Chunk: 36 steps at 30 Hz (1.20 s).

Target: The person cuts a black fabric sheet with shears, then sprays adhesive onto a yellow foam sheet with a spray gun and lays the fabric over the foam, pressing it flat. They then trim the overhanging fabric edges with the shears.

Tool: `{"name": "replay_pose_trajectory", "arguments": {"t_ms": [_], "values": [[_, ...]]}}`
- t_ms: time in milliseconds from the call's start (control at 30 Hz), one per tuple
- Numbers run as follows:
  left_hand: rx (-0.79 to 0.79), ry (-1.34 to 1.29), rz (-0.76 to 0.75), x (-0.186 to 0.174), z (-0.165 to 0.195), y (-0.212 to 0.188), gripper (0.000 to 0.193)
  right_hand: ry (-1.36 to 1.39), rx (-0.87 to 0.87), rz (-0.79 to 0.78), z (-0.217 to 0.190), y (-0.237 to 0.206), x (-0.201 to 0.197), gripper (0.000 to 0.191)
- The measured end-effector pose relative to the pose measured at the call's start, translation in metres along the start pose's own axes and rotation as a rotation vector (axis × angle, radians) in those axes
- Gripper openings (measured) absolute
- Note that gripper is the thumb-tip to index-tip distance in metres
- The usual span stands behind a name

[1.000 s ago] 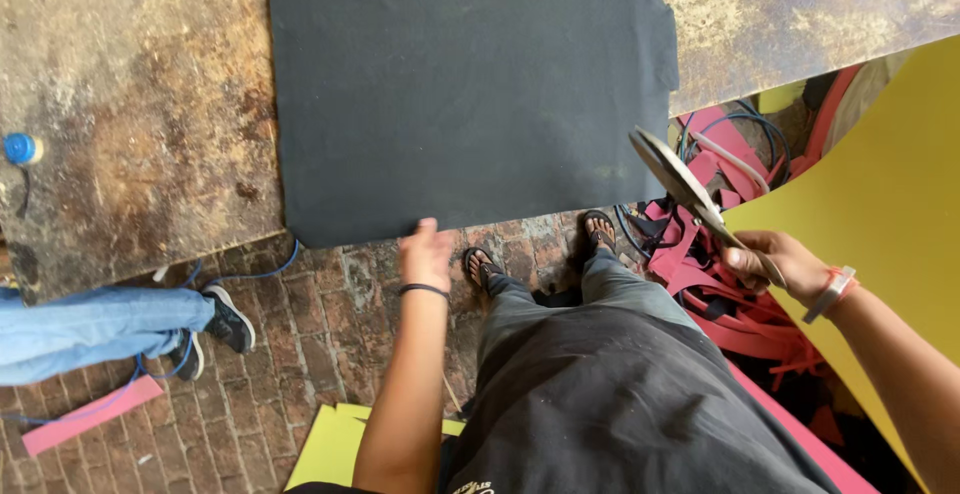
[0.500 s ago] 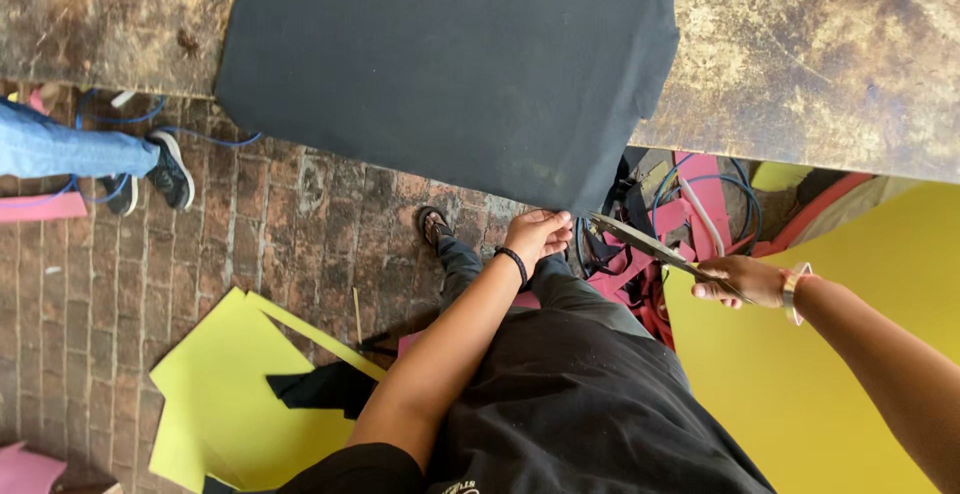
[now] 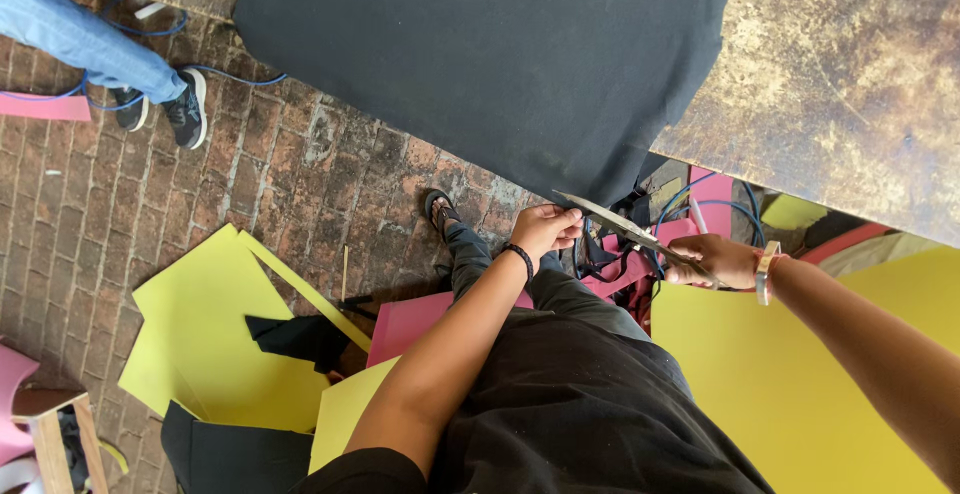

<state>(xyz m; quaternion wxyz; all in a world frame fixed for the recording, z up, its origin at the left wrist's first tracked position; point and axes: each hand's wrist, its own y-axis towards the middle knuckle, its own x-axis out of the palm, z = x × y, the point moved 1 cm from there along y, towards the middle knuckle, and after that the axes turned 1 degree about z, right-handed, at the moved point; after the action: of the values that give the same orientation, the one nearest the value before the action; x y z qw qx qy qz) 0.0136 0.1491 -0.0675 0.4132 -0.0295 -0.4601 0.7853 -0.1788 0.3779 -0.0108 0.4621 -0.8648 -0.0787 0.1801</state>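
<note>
Two hands: both yours, at the large black foam sheet (image 3: pixel 480 54) overhanging the worn table (image 3: pixel 850 84).
Left hand (image 3: pixel 545 229): now pinching the sheet's lower corner.
Right hand (image 3: pixel 712 262): closed around long metal scissors (image 3: pixel 625 229), blades brought to that corner since a moment ago.

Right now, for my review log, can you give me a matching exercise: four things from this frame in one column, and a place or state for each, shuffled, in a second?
Things:
1. black sheet
2. scissors
3. left hand
4. yellow offcut

Places or states:
A. lying on the brick floor
B. pinching the sheet's hanging edge
C. spread over the worn table, overhanging its edge
D. held in the right hand, blades at the sheet's edge

Pairs: 1-C, 2-D, 3-B, 4-A
</note>
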Motion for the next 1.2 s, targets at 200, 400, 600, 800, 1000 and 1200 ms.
{"name": "replay_pose_trajectory", "arguments": {"t_ms": [200, 400, 600, 800, 1000, 1200], "values": [[0.02, 0.143, 0.024, -0.004, 0.003, 0.001, 0.018, 0.084, 0.097, 0.048, -0.01, 0.006, -0.007, 0.042], [0.102, 0.209, 0.004, -0.012, 0.01, -0.001, 0.019, 0.143, 0.024, 0.023, -0.048, 0.049, -0.015, 0.041], [0.186, 0.497, -0.044, -0.03, 0.017, -0.004, 0.021, 0.159, -0.068, 0.059, -0.139, 0.118, -0.028, 0.05], [0.375, 0.954, -0.094, -0.05, 0.023, -0.005, 0.038, 0.223, -0.178, 0.033, -0.253, 0.181, -0.045, 0.056], [0.349, 0.858, -0.194, -0.105, 0.068, -0.015, 0.065, 0.248, -0.122, 0.036, -0.305, 0.208, -0.056, 0.057], [0.247, -0.051, 0.331, -0.221, 0.169, -0.007, 0.096, 0.333, -0.069, 0.011, -0.298, 0.215, -0.051, 0.059]]}}
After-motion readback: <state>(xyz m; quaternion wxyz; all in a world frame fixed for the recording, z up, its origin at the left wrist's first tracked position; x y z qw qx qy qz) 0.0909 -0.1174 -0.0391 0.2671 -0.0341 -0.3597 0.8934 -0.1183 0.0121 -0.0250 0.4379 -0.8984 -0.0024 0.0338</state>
